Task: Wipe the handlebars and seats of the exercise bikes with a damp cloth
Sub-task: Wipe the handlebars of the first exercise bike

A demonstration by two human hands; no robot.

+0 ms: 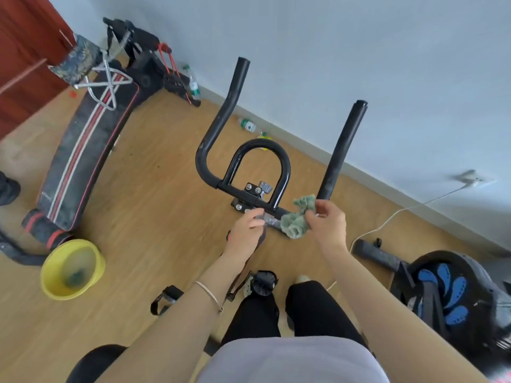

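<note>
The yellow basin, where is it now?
In the head view, the yellow basin stands on the floor at lower left, beside the padded end of the black sit-up bench.

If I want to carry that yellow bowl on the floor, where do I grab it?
Probably the rim of the yellow bowl, two hands on opposite sides, from above: it stands upright and open, seemingly with water inside.

Both bare forearms reach forward and down, a thin bracelet (210, 295) on the left wrist. The right hand (327, 223) pinches a bunched green cloth (297, 219) between thumb and fingers. The left hand (244, 230), fingers bent, meets the handlebar crossbar (265, 205); its grip is unclear.
</note>
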